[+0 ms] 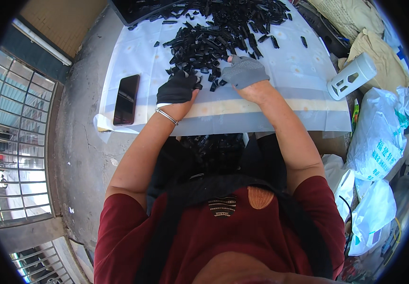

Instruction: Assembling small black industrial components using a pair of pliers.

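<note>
Small black plastic pieces (197, 45) lie in a loose heap on the table, running from the far side toward me. At the heap's near left edge is my left hand (178, 89), in a black glove with bare fingertips. Its fingers are curled together, and whatever they hold cannot be made out against the dark glove. My right hand (246, 72), in a grey glove, rests at the near right edge of the heap with its fingers bent inward; the palm side is hidden. Between both hands lie a few loose black pieces (214, 85).
A dark phone (126, 100) lies on the white tablecloth (162, 113) at left. A dark tray (136, 12) stands at the far left. To the right are a white cylindrical holder (352, 76) and plastic bags (377, 135). More black pieces (216, 149) sit below the table edge.
</note>
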Demonstrator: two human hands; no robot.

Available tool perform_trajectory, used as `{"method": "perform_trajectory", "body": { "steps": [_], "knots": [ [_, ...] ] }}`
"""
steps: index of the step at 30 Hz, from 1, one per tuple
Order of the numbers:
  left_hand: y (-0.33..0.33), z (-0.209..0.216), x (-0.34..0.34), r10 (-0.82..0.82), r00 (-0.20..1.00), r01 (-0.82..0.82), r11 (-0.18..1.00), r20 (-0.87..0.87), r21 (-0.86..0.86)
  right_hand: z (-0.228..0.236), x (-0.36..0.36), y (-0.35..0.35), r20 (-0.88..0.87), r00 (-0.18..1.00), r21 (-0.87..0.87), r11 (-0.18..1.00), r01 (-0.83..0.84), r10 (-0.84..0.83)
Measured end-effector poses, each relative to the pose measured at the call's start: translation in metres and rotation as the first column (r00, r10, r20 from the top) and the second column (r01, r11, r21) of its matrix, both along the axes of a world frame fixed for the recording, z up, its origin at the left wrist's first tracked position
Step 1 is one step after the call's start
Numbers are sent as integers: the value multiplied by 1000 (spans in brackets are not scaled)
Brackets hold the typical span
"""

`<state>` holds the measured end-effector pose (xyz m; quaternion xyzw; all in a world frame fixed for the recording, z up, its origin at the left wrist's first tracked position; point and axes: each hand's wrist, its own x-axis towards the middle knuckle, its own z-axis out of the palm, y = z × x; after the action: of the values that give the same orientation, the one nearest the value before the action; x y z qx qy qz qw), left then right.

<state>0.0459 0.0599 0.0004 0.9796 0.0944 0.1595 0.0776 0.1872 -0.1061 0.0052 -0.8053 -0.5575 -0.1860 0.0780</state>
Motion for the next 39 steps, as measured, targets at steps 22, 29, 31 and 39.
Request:
{"method": "perform_trajectory", "body": {
  "steps": [22,29,31,39],
  "knots": [
    [-1,-7,-17,-137,990,138,989,29,-43,47,166,61,-222,921,-30,947,321,-320],
    [10,2,-18,-259,960,274,949,112,-155,13,191,152,-274,877,-264,908,326,-394],
    [13,1,-23,-260,950,290,938,172,-187,28,164,140,-283,895,-292,920,263,-346],
    [16,-18,-35,-76,937,149,969,341,-195,16,92,52,-254,922,-208,948,243,-292]
  ]
}}
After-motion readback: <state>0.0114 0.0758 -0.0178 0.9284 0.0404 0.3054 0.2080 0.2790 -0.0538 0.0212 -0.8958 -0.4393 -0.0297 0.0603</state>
